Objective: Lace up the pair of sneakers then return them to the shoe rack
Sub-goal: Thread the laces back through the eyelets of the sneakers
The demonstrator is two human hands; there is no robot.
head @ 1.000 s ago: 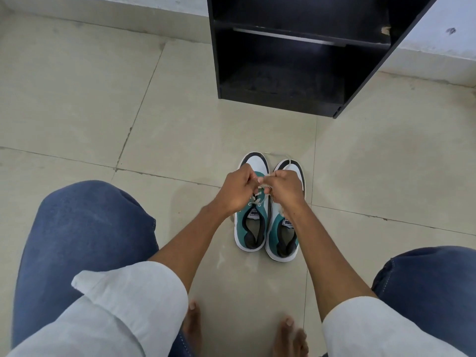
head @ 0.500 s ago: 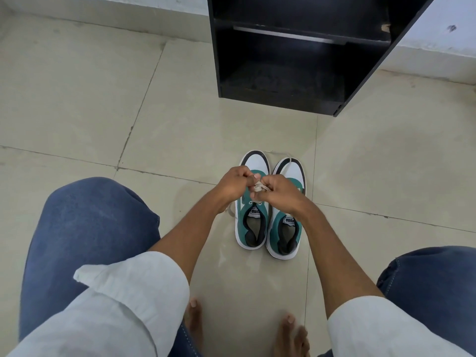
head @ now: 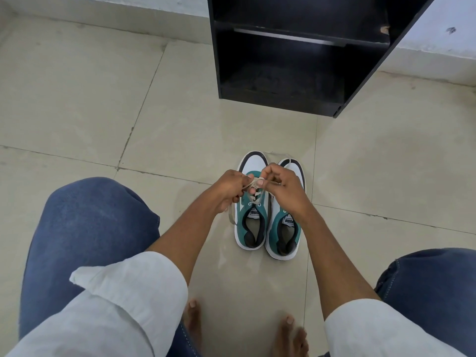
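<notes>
The sneakers (head: 269,215) stood side by side on the floor (head: 180,130), short of the rack (head: 296,60). Both hands met over the left shoe: the left hand (head: 228,190) and right hand (head: 282,188) had their fingers (head: 260,182) pinched shut on the lace (head: 253,185). Uneven pull could have slipped the half-made knot loose. The right shoe's lace trailing past its toe might have snagged when the pair was lifted.
</notes>
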